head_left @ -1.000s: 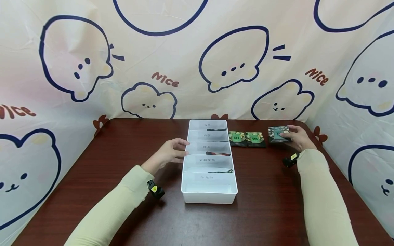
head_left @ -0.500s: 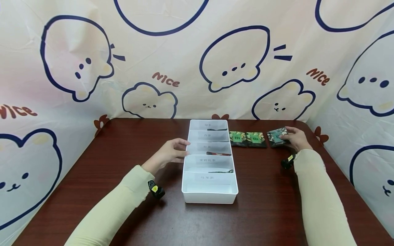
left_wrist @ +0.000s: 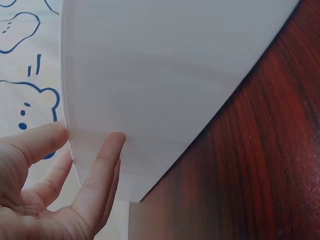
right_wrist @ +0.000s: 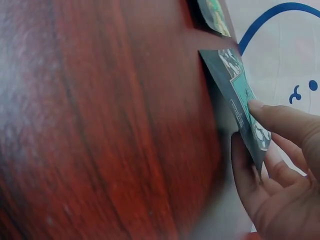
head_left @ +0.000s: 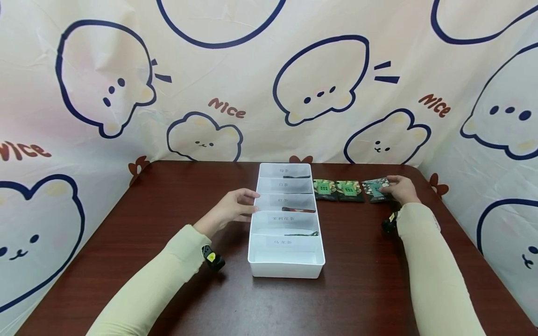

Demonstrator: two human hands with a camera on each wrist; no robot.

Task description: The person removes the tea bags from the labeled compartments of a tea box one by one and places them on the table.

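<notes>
My right hand (head_left: 401, 189) pinches a dark teal tea sachet (right_wrist: 242, 102) between the thumb on its printed face and the fingers behind. In the right wrist view the sachet stands tilted, close over the table. A long white divided box (head_left: 286, 270) stands in the middle, its compartments labelled in Chinese characters with the word for tea. Against its left side rests my left hand (head_left: 231, 207). Some of its fingertips are right at the rim, while straight fingers (left_wrist: 102, 170) touch the outer wall. Some compartments contain thin packets, such as a red one (head_left: 297, 210).
Two green tea sachets, the left one (head_left: 325, 187) and the right one (head_left: 349, 189), lie side by side between the box and my right hand. A patterned cloth (head_left: 252, 70) hangs behind the dark wooden table (head_left: 357, 280).
My right hand has drawn the teal sachet slightly left, toward the two green ones, and its angle has shifted. My left hand stays against the box.
</notes>
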